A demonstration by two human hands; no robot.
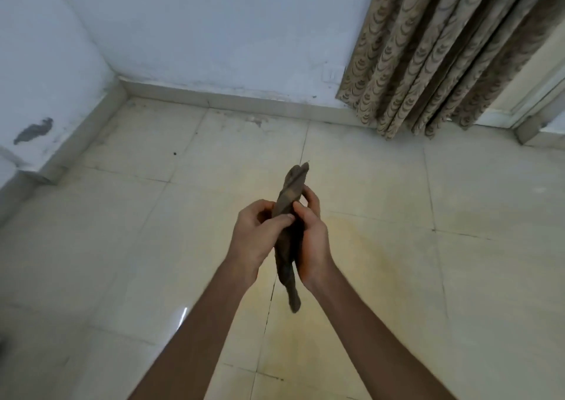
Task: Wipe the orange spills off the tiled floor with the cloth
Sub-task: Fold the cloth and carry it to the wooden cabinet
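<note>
The cloth (pixel 289 231) is a dark, bunched strip held upright in the air between both hands, well above the tiled floor (pixel 397 201). Its long axis runs roughly vertical in the view: one end projects above the hands, the other hangs below the wrists. The left hand (pixel 256 237) pinches the cloth with thumb and fingers (pixel 282 218) closed on its left side. The right hand (pixel 310 240) wraps the right side, fingers curled around it. Both hands are equally near.

No distinct orange spill is visible; a faint yellowish tint lies on the tiles below and to the right of the hands. Judgement: the cloth must be lowered to the floor before wiping.

The floor is glossy cream tile with dark joints. White walls and a skirting (pixel 244 100) bound it, and a patterned curtain (pixel 443 48) hangs at upper right.
</note>
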